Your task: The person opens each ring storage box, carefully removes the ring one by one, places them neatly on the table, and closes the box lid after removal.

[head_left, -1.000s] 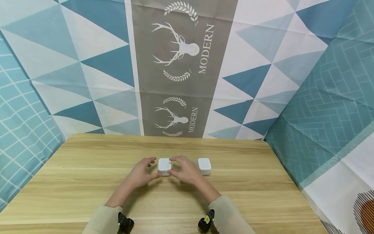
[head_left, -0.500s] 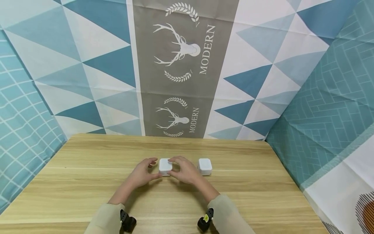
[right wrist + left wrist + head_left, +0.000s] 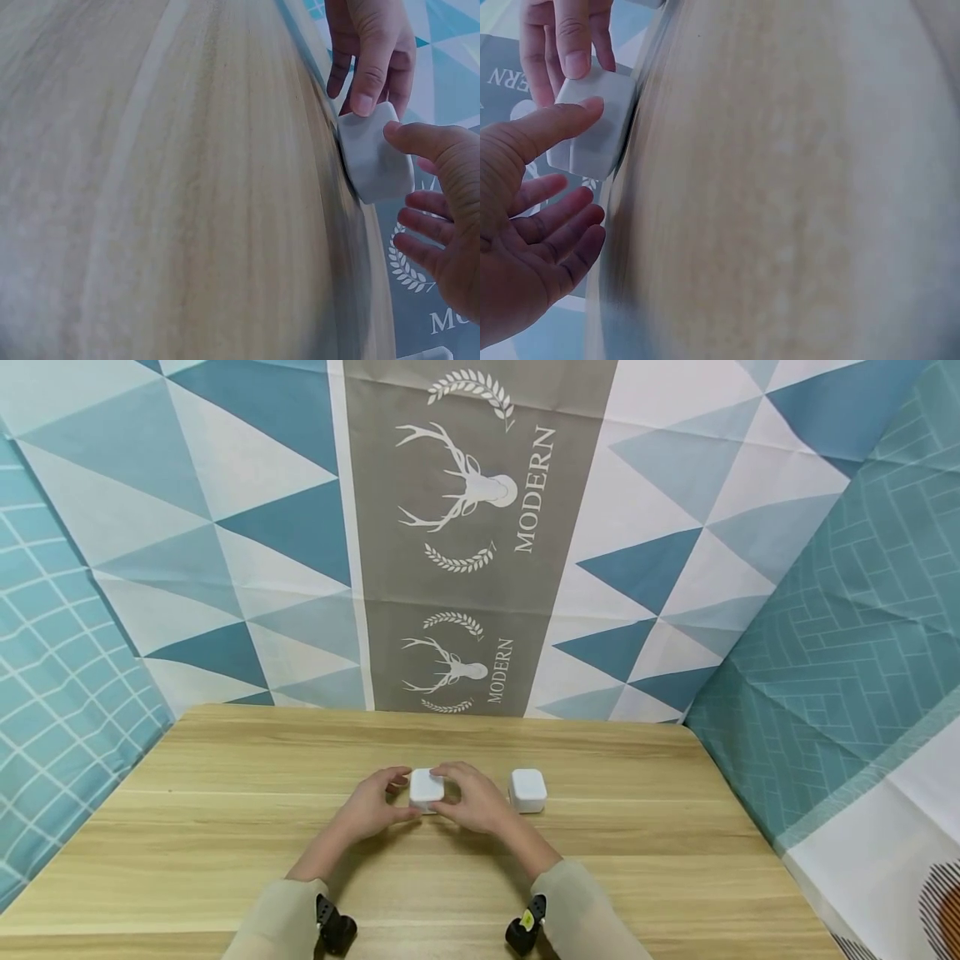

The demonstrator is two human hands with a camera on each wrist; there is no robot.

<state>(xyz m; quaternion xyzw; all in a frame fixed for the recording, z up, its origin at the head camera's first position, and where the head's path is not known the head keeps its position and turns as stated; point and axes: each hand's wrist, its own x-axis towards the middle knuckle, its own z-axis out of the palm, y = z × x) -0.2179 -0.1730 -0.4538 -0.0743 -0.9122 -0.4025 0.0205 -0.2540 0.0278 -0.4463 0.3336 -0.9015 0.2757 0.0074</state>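
A white box with rounded edges (image 3: 426, 787) sits on the wooden table between my two hands. On its left is my left hand (image 3: 369, 806), thumb by the near side and fingers loosely bent beside it. My right hand (image 3: 474, 797) curves about the right side; its index finger and thumb overlap the box's corners. In the left wrist view, the left thumb (image 3: 592, 106) lies over the box, while the lower fingers stand apart from it. The right wrist view has the right thumb (image 3: 393, 130) at the box's edge. Whether either hand presses on it I cannot tell.
Right of the right hand stands a second white box (image 3: 528, 790). Patterned cloth (image 3: 285, 527) hangs behind the wooden table (image 3: 615, 868) and on both sides. A black wrist camera (image 3: 337, 933) is strapped at each sleeve.
Both hands have drawn slightly closer to the box between them, narrowing the gap on its left. The head view has shifted a little. Neither box has visibly moved on the table.
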